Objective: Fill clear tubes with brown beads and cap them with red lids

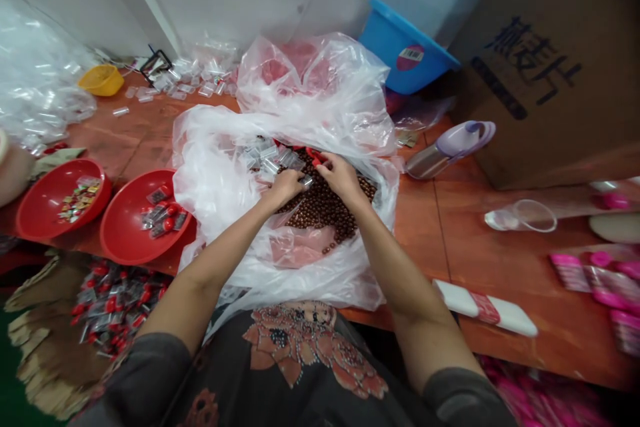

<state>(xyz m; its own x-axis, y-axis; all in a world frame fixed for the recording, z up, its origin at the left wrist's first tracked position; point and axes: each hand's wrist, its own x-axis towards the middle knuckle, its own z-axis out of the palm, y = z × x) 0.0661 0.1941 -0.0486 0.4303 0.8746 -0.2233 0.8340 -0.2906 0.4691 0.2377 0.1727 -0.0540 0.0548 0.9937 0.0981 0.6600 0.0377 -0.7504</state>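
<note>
Small round brown balls (325, 210) lie in a wide-open clear plastic bag (215, 180) in front of me. My left hand (287, 189) is closed on a small clear plastic container (307, 181), held just above the balls. A red plastic piece (315, 157) is pinched in my right hand (343, 180); its exact kind is partly hidden by the fingers. Both hands are close together over the bag. To the left of the balls, several more clear containers (265, 157) are heaped inside the bag.
At left stand a red bowl of filled red-capped containers (145, 233) and another red bowl (30, 213) with small wrapped pieces. Behind are a second plastic bag (320, 103) and a blue tub (400, 47). A bottle (445, 150) and large carton (555, 93) stand right.
</note>
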